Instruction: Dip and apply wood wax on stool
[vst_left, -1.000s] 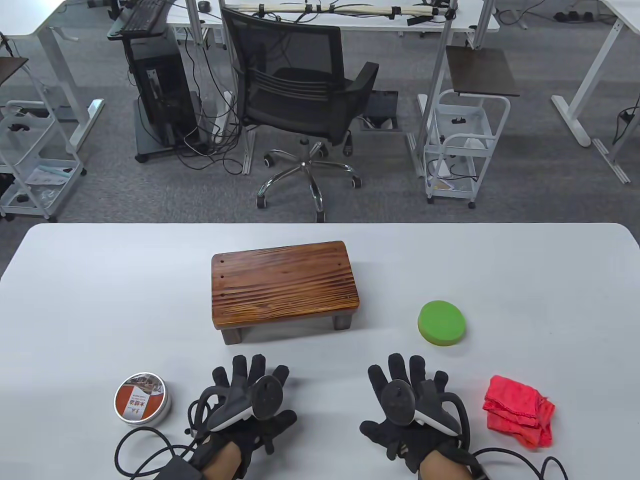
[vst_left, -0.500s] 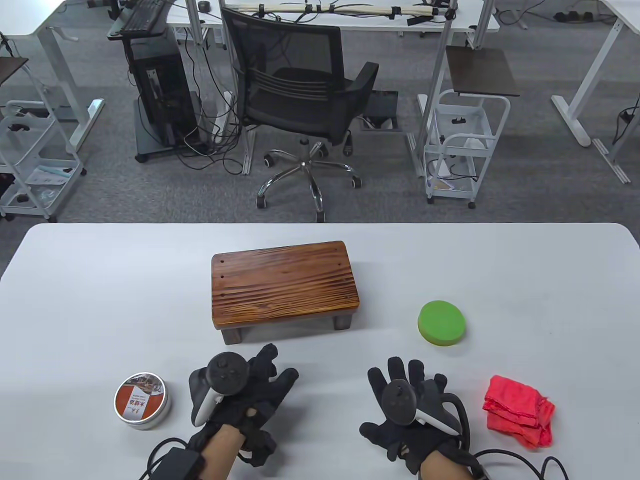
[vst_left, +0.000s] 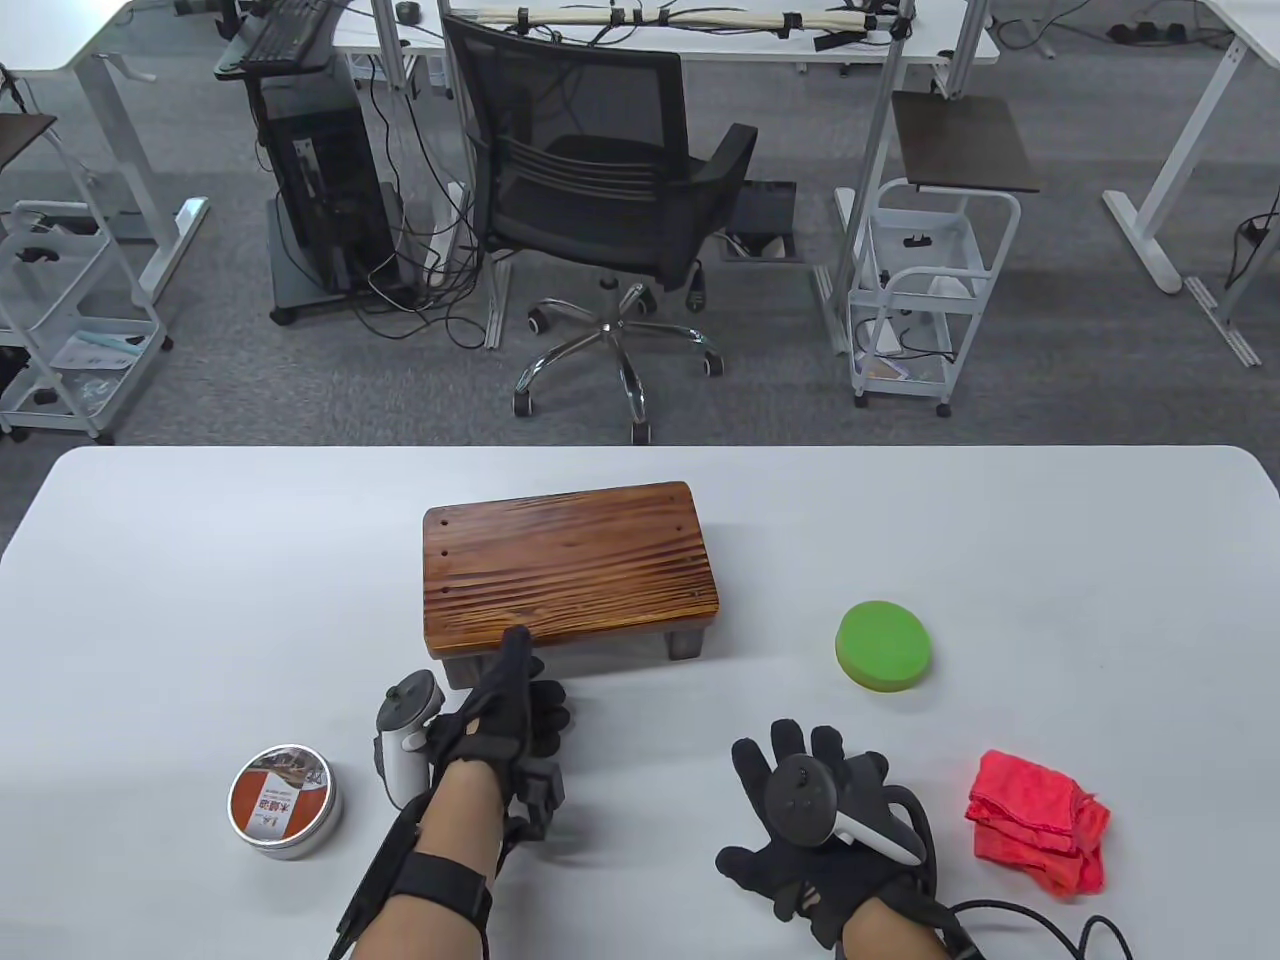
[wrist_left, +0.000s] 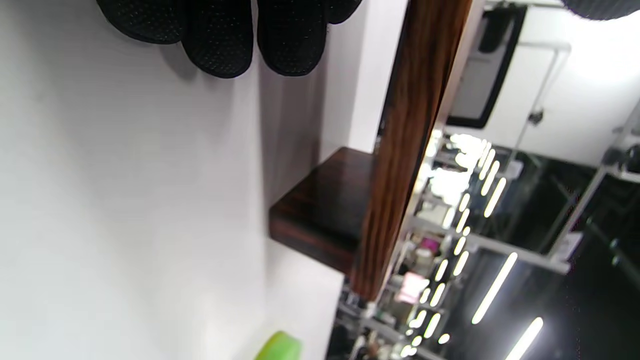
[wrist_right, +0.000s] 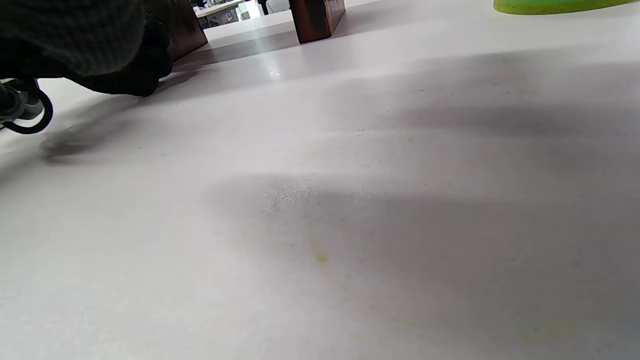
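The brown wooden stool (vst_left: 570, 565) stands mid-table. My left hand (vst_left: 520, 685) is turned on its side at the stool's front left edge, thumb up against the edge, fingers below it, open and holding nothing. In the left wrist view its fingertips (wrist_left: 220, 40) hang near the stool's top board (wrist_left: 415, 125) and a leg (wrist_left: 325, 215). The closed wax tin (vst_left: 285, 800) sits left of that hand. My right hand (vst_left: 810, 800) rests flat on the table, fingers spread, empty. The green round sponge (vst_left: 885, 645) lies to the right of the stool.
A crumpled red cloth (vst_left: 1040, 820) lies right of my right hand. Glove cables trail at the table's near edge. The right wrist view shows the table (wrist_right: 350, 200), a stool leg (wrist_right: 315, 17) and the sponge's edge (wrist_right: 555, 5). An office chair stands beyond the table.
My left hand has lifted off the table, rolled onto its side and moved forward to the stool's front left edge. My right hand has stayed flat in place.
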